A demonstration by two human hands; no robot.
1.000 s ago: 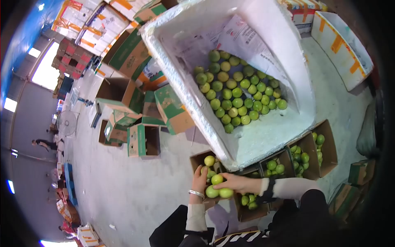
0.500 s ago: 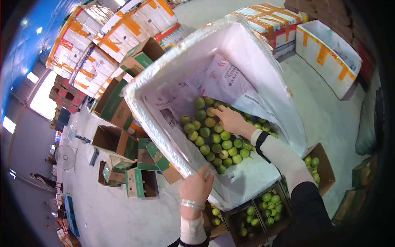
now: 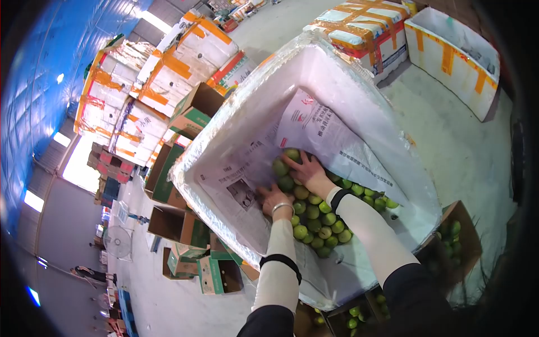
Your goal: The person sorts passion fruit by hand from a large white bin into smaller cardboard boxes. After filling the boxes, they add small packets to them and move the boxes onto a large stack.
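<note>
Both my hands reach into a large white foam box lined with newspaper. A heap of green round fruit lies in its lower part. My left hand rests on fruit at the left edge of the heap, fingers curled over them. My right hand lies spread over the topmost fruit, covering one or two. Whether either hand has lifted any fruit cannot be told. A metal bracelet sits on my left wrist.
Small cardboard boxes with green fruit stand below the foam box, another at the right. Open green-and-brown cartons lie on the concrete floor to the left. Taped foam boxes stand behind. A person stands far left.
My left hand left the foam box's rim and went inside onto the fruit. My right hand moved to the top of the heap. The view shifted closer over the box.
</note>
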